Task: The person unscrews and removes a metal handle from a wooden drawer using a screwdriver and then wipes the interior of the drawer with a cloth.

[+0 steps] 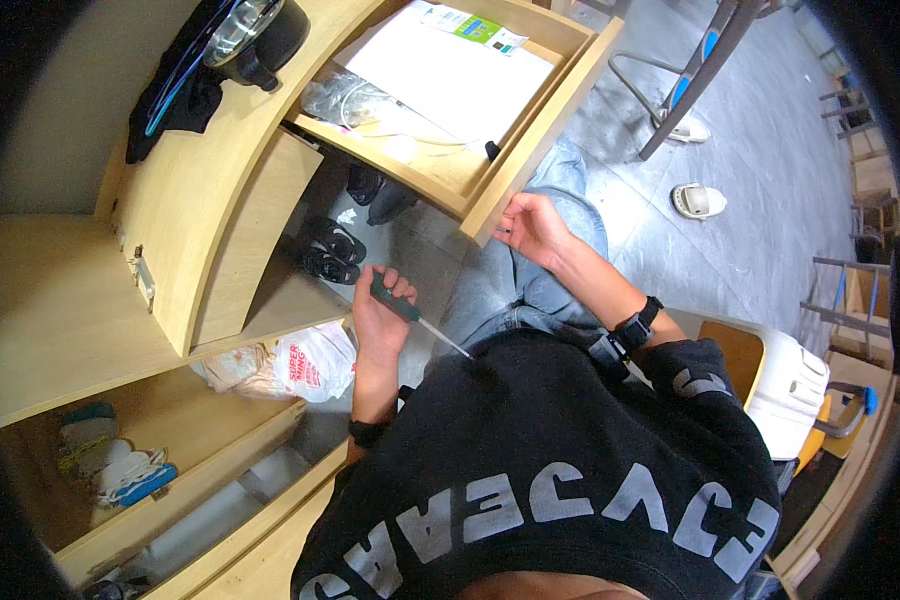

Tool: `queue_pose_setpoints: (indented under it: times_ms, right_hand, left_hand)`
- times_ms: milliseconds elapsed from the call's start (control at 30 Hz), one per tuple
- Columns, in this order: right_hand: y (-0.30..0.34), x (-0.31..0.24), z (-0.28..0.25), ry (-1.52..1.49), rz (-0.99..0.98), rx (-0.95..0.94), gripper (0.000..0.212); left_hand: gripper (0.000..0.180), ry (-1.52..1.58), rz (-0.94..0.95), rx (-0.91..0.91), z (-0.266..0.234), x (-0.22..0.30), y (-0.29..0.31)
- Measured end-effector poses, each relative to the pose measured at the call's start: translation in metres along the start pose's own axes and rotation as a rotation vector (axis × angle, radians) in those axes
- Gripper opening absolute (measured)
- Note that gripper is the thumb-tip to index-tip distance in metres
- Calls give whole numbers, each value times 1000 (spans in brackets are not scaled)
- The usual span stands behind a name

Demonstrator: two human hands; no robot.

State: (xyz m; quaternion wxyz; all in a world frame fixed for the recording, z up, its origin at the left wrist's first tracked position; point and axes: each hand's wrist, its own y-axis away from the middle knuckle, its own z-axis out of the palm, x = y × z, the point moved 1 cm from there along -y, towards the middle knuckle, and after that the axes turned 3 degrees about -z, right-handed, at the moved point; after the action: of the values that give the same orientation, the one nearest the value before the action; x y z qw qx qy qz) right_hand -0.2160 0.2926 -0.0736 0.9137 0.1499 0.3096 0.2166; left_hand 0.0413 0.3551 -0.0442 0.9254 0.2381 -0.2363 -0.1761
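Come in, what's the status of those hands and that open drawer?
Left hand gripping green-handled screwdriver. Right hand at front of open drawer. White paper inside drawer; black shoes below.

Blk tee (570, 415) w/ gry lettering (494, 503), jeans (532, 285)

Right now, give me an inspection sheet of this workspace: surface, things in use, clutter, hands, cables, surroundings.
Surface: pale wood desk, with what looks like a dark pot and a black cloth.
Things in use: green-handled screwdriver; drawer, pulled out.
Clutter: white paper and clear plastic in the drawer; black shoes lower down; white plastic bag on the left.
Hands: left hand grips the screwdriver's handle; right hand is at the drawer's front, grip unclear.
Cables: thin pale strand in the drawer, possibly a cable.
Surroundings: grey floor, pale shoes, metal frame, white case.
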Motion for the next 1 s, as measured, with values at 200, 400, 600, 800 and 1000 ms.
queue_pose_setpoints:
  times_ms: [200, 400, 600, 800, 1000]
  right_hand:
    - [12, -3, 4, -43, 7, -17, 28]
    - [13, -1, 8, -33, 2, -31, 26]
    - [44, 36, 20, 287, 315, -195, 35]
    - [43, 57, 42, 567, 373, -416, 42]
    - [23, 84, 54, 259, 252, -200, 28]
  left_hand:
    - [19, -44, 4, -7, 2, 3, -1]
    - [23, -39, 102, 5, -6, 10, -3]
    - [27, 99, 195, 83, -40, 1, -8]
    - [27, 188, 185, 119, -58, -9, -3]
    - [10, -177, 188, 2, -63, 17, 21]
